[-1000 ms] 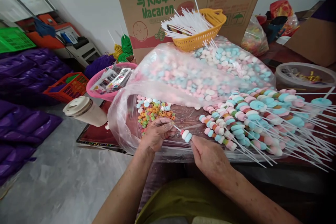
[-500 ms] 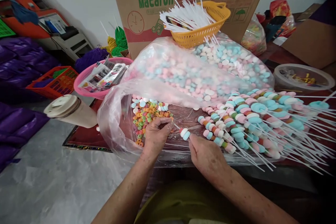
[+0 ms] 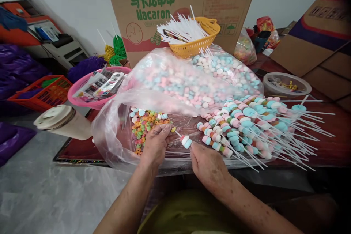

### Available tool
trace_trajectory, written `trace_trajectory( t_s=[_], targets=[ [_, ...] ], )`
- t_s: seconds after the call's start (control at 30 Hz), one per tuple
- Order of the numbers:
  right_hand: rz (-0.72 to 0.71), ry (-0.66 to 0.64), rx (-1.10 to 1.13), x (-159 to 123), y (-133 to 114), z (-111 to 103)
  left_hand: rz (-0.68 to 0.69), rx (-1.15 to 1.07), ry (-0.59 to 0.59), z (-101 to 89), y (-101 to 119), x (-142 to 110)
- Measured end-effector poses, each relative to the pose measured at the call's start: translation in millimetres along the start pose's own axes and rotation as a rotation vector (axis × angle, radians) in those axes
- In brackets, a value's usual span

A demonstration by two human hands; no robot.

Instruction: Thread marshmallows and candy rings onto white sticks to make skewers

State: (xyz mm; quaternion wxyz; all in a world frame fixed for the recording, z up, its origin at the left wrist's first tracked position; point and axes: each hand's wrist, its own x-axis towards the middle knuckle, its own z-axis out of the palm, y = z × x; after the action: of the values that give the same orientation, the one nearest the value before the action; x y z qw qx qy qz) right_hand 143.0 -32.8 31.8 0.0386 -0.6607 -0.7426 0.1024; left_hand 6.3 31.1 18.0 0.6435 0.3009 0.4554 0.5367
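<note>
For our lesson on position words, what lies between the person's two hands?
Head view: a stick, with a yellow ring by the left hand and red, white and blue sweets by the right hand.

Illumination is moderate and diffuse. Glare marks the plastic bag at 12 o'clock; shadow fills 4 o'clock beneath the desk. Black vignetting obscures 2 o'clock. Wide-angle distortion leans the cup outward, 9 o'clock.
</note>
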Motion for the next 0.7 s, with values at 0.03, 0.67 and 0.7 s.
trace_trajectory(
  t_s=[0.03,0.67,0.7],
  targets=[
    [-0.012,0.019,0.01,-1.5,-0.1,2.3,-0.05,-0.049,-0.005,1.3,-1.1,-2.4],
    [0.228,-0.028,0.198,160.7,11.1,6.9,0.316,1.629,-0.078,6.1,16.7,96.9],
    [0.221,-0.028,0.216,157.5,10.2,8.3,0.305,1.614,-0.069,5.1,14.4,98.3]
  ],
)
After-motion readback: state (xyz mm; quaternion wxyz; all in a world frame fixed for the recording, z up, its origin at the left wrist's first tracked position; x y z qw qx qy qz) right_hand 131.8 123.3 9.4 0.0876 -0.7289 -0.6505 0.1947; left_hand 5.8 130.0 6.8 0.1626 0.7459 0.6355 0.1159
